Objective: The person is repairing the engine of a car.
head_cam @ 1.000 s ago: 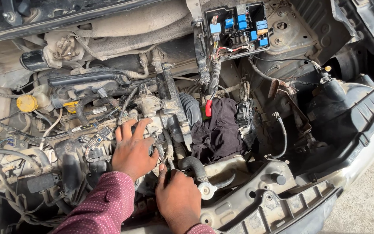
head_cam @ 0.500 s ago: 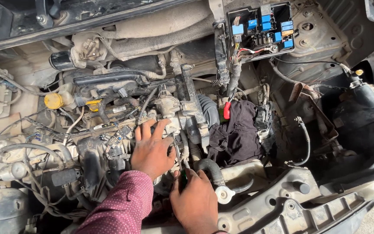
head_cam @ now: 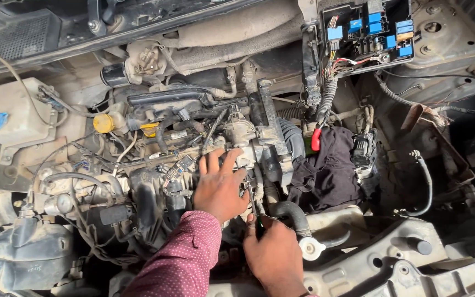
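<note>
An open engine bay: the engine (head_cam: 193,143) sits at centre, with the reservoir tank (head_cam: 15,118) to its far left and the fuse box (head_cam: 369,30) at the far right. A cloth (head_cam: 328,170) lies right of the engine, below the fuse box. The left hand (head_cam: 218,187) rests on the engine's near side; the right hand (head_cam: 273,256) is just nearer, beside a hose (head_cam: 292,212), gripping a tool (head_cam: 255,212) that runs up between them.

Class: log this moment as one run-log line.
left hand: flat on engine | right hand: grips green-handled tool | black cloth: right of hands
</note>
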